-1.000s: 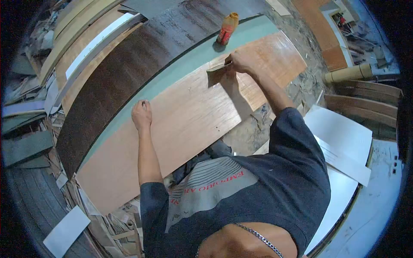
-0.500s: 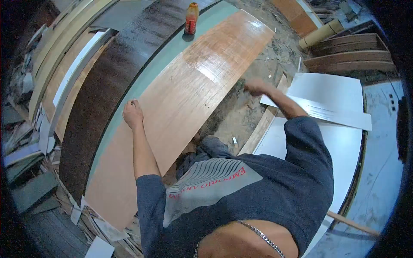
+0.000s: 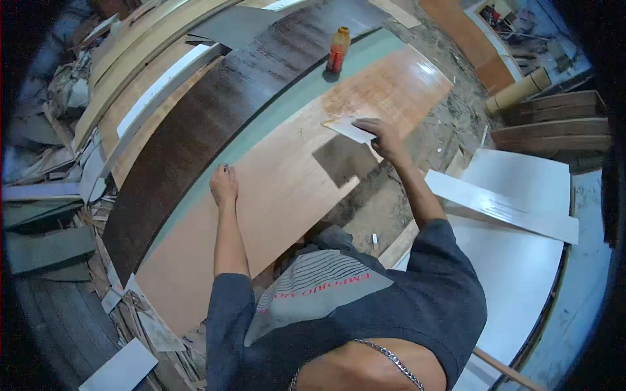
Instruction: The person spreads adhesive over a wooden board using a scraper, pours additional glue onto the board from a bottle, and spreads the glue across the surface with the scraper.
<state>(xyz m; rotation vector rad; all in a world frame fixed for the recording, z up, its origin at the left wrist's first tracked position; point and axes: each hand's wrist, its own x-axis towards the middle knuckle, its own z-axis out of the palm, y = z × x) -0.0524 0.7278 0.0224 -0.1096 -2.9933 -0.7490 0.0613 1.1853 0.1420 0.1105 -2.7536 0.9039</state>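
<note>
A long sheet of wood veneer or thin plywood [image 3: 261, 208] stretches before me, its far part glossy and darker, as if wet. My right hand [image 3: 385, 138] grips a flat white card [image 3: 351, 130] over the middle of the sheet, and the card's shadow falls on the wood. Near the sheet's left edge rests my left hand [image 3: 224, 186], closed, fingers curled; whatever they may pinch is too small to make out. Toward the far end stands a bottle [image 3: 338, 51] with a red label and amber upper part, upright on the green strip [image 3: 287, 111] beside the sheet.
A dark brown board [image 3: 195, 117] lies left of the green strip, with curved panels [image 3: 150, 58] beyond. White boards [image 3: 515, 260] are at my right. Scraps [image 3: 163, 319] litter the lower left, and a cardboard-coloured roll [image 3: 518, 90] lies at the far right.
My right hand has swung left from over the floor to above the sheet, where the white card now shows. My left hand stays at the sheet's edge. The whole view has shifted slightly.
</note>
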